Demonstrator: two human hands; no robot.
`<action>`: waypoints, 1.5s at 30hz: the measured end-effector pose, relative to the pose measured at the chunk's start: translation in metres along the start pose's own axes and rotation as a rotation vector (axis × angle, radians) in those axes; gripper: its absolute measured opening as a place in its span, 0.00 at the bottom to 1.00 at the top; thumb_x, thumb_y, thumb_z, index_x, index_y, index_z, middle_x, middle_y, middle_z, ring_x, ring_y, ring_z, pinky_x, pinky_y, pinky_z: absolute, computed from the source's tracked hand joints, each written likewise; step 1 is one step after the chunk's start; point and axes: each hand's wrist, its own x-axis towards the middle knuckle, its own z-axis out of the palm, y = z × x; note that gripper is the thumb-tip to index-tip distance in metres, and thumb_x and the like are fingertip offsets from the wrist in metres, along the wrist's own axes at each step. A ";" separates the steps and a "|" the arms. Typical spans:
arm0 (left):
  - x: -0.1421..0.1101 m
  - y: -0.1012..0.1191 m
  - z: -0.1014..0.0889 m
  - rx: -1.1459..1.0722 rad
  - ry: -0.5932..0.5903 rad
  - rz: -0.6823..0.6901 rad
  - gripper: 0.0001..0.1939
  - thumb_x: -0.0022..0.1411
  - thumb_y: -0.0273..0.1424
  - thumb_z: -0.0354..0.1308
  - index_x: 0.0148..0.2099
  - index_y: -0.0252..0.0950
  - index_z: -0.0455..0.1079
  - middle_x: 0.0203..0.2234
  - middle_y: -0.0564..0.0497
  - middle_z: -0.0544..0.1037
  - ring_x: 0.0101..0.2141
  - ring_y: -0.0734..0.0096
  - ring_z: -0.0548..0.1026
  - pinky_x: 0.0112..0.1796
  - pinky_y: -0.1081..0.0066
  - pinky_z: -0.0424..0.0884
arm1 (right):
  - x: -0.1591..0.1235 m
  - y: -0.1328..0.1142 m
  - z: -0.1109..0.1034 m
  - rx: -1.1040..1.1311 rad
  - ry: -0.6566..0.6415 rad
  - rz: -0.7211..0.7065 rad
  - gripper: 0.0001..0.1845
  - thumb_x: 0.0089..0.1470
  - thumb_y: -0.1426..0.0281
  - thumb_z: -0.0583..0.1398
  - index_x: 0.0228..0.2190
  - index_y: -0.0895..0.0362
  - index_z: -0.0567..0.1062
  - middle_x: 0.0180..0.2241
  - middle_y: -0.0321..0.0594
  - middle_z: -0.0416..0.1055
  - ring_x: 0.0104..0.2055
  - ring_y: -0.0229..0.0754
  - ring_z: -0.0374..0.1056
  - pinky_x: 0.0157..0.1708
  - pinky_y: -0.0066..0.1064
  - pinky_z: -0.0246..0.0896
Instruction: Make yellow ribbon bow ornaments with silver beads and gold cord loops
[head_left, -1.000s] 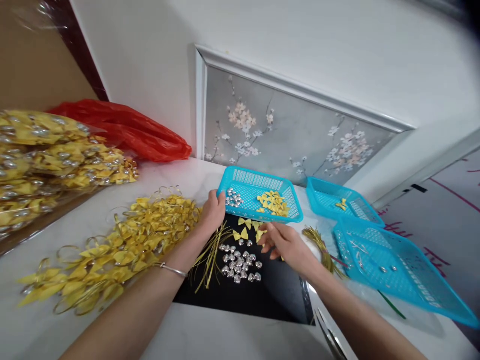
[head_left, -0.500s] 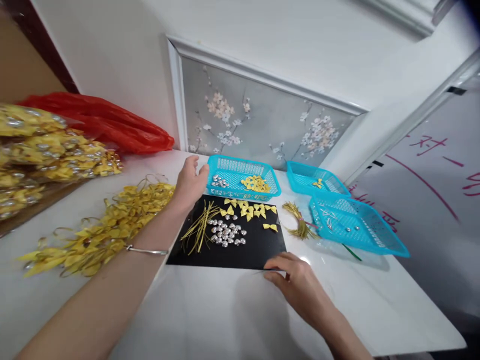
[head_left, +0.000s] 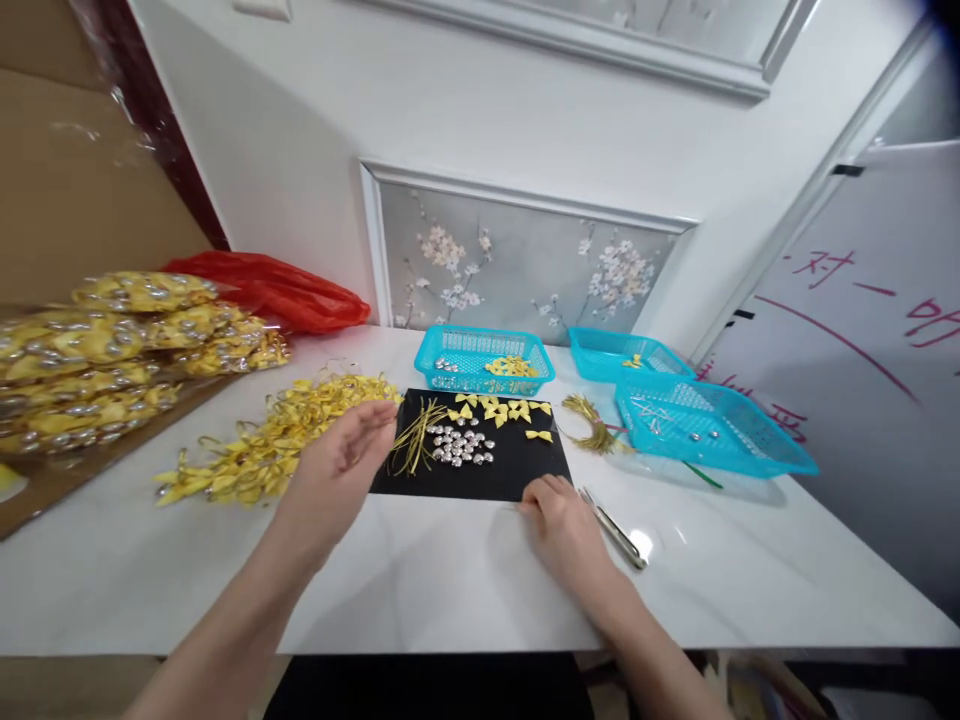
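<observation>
My left hand (head_left: 352, 455) is raised over the left side of the black mat (head_left: 450, 483), fingers stretched out and nothing seen in them. Under its fingertips lie thin gold twist ties (head_left: 415, 440). My right hand (head_left: 561, 512) rests at the mat's near right corner with fingers curled in; whether something is pinched there is hidden. Silver bells (head_left: 459, 446) are bunched mid-mat, with yellow bows (head_left: 501, 409) behind them and a single bow (head_left: 538, 435) to the right. Just right of my right hand lies a slim metal tool (head_left: 619, 532) with a pointed tip.
A blue basket (head_left: 484, 383) with bells and bows stands behind the mat. Two more blue baskets (head_left: 712, 465) are at right, beside a bundle of ties (head_left: 596, 437). Yellow bow strands (head_left: 247, 460) are heaped at left, near bagged ones (head_left: 97, 345) and a red bag (head_left: 292, 295).
My left hand has come back from beside the blue basket toward me. My right hand stays by the mat's corner, fingers more curled. The view has shifted, and the metal tool now shows.
</observation>
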 end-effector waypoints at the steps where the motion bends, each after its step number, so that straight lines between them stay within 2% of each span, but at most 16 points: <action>1: -0.007 -0.002 0.002 -0.013 -0.026 -0.020 0.22 0.59 0.43 0.61 0.51 0.36 0.69 0.52 0.40 0.75 0.54 0.52 0.72 0.57 0.54 0.66 | 0.001 0.003 0.000 0.027 0.003 0.018 0.08 0.57 0.77 0.57 0.28 0.57 0.73 0.29 0.39 0.73 0.35 0.43 0.68 0.36 0.33 0.60; 4: -0.023 -0.009 0.009 -0.026 -0.127 -0.049 0.24 0.59 0.45 0.60 0.52 0.36 0.68 0.52 0.40 0.75 0.53 0.52 0.73 0.55 0.54 0.67 | 0.004 0.016 -0.004 0.114 -0.003 0.088 0.09 0.63 0.70 0.56 0.31 0.59 0.72 0.26 0.33 0.71 0.28 0.36 0.67 0.31 0.30 0.63; 7: -0.034 -0.017 0.017 0.030 -0.252 -0.040 0.22 0.62 0.45 0.56 0.51 0.36 0.69 0.50 0.40 0.77 0.51 0.54 0.75 0.52 0.56 0.70 | 0.003 0.023 -0.012 0.163 -0.008 0.125 0.11 0.64 0.66 0.56 0.32 0.59 0.72 0.26 0.31 0.69 0.27 0.35 0.67 0.31 0.30 0.64; 10: -0.040 -0.022 0.027 0.115 -0.359 -0.009 0.19 0.64 0.43 0.54 0.48 0.35 0.70 0.44 0.42 0.80 0.45 0.55 0.78 0.46 0.60 0.74 | -0.002 0.018 -0.021 0.164 0.001 0.131 0.05 0.56 0.73 0.62 0.28 0.58 0.72 0.27 0.33 0.69 0.31 0.38 0.66 0.36 0.33 0.62; 12: -0.041 -0.024 0.034 0.144 -0.392 0.017 0.16 0.64 0.42 0.53 0.46 0.35 0.72 0.42 0.43 0.81 0.43 0.57 0.79 0.43 0.62 0.74 | -0.006 0.011 -0.024 0.177 0.013 0.141 0.08 0.48 0.79 0.62 0.22 0.57 0.71 0.28 0.36 0.69 0.35 0.42 0.66 0.38 0.33 0.58; 14: -0.040 -0.022 0.041 0.169 -0.407 0.050 0.15 0.65 0.40 0.52 0.45 0.36 0.73 0.40 0.45 0.81 0.42 0.58 0.79 0.41 0.64 0.74 | -0.009 0.006 -0.023 0.224 0.029 0.159 0.11 0.46 0.81 0.60 0.18 0.56 0.68 0.28 0.39 0.68 0.37 0.45 0.65 0.38 0.33 0.55; 16: -0.034 -0.017 0.048 0.217 -0.426 0.092 0.15 0.66 0.39 0.51 0.44 0.36 0.73 0.37 0.47 0.82 0.39 0.59 0.80 0.38 0.65 0.74 | -0.011 0.004 -0.020 0.313 0.036 0.182 0.12 0.47 0.79 0.59 0.17 0.55 0.66 0.26 0.39 0.68 0.35 0.44 0.65 0.36 0.33 0.54; 19: -0.014 -0.006 0.064 0.322 -0.457 0.173 0.12 0.66 0.35 0.52 0.43 0.36 0.74 0.32 0.49 0.81 0.34 0.61 0.79 0.36 0.65 0.74 | -0.011 0.006 -0.017 0.525 0.013 0.226 0.10 0.53 0.69 0.57 0.22 0.54 0.65 0.20 0.34 0.65 0.24 0.40 0.61 0.27 0.31 0.53; 23: 0.023 0.004 0.103 0.488 -0.548 0.288 0.07 0.65 0.31 0.58 0.43 0.34 0.74 0.40 0.48 0.80 0.40 0.63 0.78 0.44 0.60 0.74 | -0.015 0.010 -0.025 0.859 0.019 0.263 0.17 0.57 0.55 0.54 0.25 0.53 0.61 0.20 0.28 0.58 0.17 0.31 0.48 0.19 0.26 0.45; 26: 0.046 0.000 0.138 0.628 -0.592 0.339 0.14 0.67 0.34 0.58 0.52 0.34 0.70 0.48 0.45 0.76 0.43 0.61 0.77 0.43 0.56 0.75 | -0.024 0.014 -0.038 1.047 0.060 0.276 0.17 0.54 0.54 0.60 0.33 0.54 0.65 0.23 0.28 0.59 0.17 0.28 0.43 0.19 0.25 0.40; 29: 0.058 -0.012 0.164 0.741 -0.600 0.381 0.16 0.67 0.34 0.57 0.55 0.36 0.69 0.51 0.44 0.74 0.46 0.59 0.76 0.44 0.54 0.75 | -0.035 0.021 -0.051 1.168 0.107 0.292 0.22 0.50 0.55 0.65 0.42 0.54 0.70 0.29 0.32 0.65 0.17 0.25 0.42 0.18 0.25 0.37; 32: 0.061 -0.022 0.178 0.814 -0.613 0.398 0.17 0.67 0.34 0.58 0.55 0.36 0.68 0.52 0.43 0.73 0.46 0.58 0.75 0.45 0.54 0.75 | -0.048 0.030 -0.060 1.236 0.202 0.323 0.22 0.47 0.55 0.68 0.38 0.57 0.75 0.33 0.36 0.67 0.17 0.23 0.42 0.18 0.26 0.34; 37: 0.064 -0.023 0.188 0.814 -0.620 0.362 0.17 0.67 0.34 0.58 0.56 0.35 0.68 0.52 0.43 0.73 0.46 0.58 0.76 0.44 0.54 0.75 | -0.063 0.036 -0.079 1.292 0.423 0.365 0.21 0.46 0.58 0.70 0.39 0.58 0.78 0.25 0.34 0.64 0.18 0.24 0.42 0.19 0.26 0.34; 41: 0.064 -0.008 0.187 0.646 -0.623 0.294 0.17 0.67 0.34 0.58 0.55 0.36 0.68 0.51 0.44 0.73 0.46 0.59 0.76 0.44 0.54 0.75 | -0.069 0.034 -0.095 1.258 0.605 0.340 0.18 0.45 0.60 0.70 0.37 0.57 0.80 0.33 0.40 0.70 0.19 0.25 0.49 0.18 0.25 0.40; 43: 0.054 0.004 0.178 0.509 -0.633 0.248 0.14 0.67 0.34 0.57 0.53 0.35 0.70 0.49 0.44 0.75 0.44 0.60 0.76 0.43 0.56 0.75 | -0.070 0.032 -0.099 1.227 0.603 0.300 0.17 0.47 0.60 0.69 0.37 0.56 0.80 0.35 0.42 0.71 0.20 0.27 0.53 0.19 0.26 0.44; 45: 0.034 0.019 0.160 0.345 -0.654 0.193 0.11 0.67 0.33 0.56 0.48 0.32 0.72 0.42 0.45 0.79 0.41 0.62 0.78 0.42 0.59 0.77 | -0.068 0.027 -0.098 1.191 0.528 0.269 0.16 0.52 0.59 0.67 0.38 0.57 0.79 0.31 0.40 0.70 0.20 0.29 0.53 0.19 0.27 0.44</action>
